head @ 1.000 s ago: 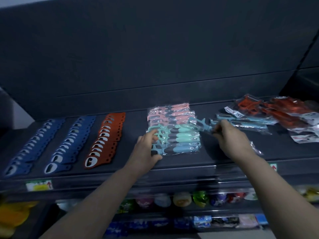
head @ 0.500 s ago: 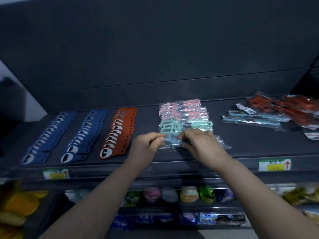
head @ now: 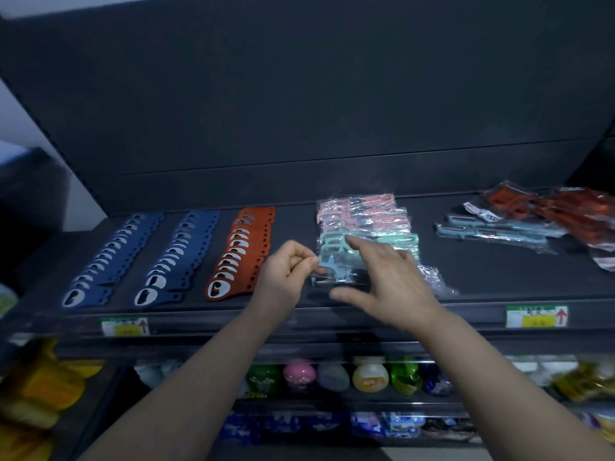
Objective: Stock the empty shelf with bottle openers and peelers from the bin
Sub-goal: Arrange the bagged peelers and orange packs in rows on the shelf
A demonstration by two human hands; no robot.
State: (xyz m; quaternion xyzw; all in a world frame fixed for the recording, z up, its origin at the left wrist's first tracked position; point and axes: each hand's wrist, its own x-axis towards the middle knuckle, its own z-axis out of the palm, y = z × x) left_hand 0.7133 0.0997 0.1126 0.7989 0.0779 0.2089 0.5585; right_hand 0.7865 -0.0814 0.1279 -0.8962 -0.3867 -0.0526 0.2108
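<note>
**Inspector:** Status of the shelf [head: 293,224]?

**Me:** Largely stocked, in my judgement. Left of my left hand [head: 286,274] lie two rows of blue bottle openers [head: 114,254] and one row of orange bottle openers [head: 239,251], overlapped and even. The bagged peeler stack [head: 366,217] sits under and just beyond my right hand [head: 389,284], pink at the back and teal nearer.

**Inspector:** And the hands?

**Me:** My left thumb and forefinger pinch the front teal peeler [head: 334,266] at its left edge. The right is spread, fingers straight, resting over the same bags and gripping nothing.

**Inspector:** What is outstanding?

**Me:** Seating this front piece. After that, ordering the blue peeler packs [head: 492,227] and red packs [head: 572,211], which lie loose and askew well to the right of my right hand. The bin is out of view, so I cannot say what remains in it.

**Inspector:** Obstructions?

**Me:** Slack wrapper [head: 436,282] trails just right of my right hand and could snag. A price label [head: 535,316] sits below it on the front edge.
</note>
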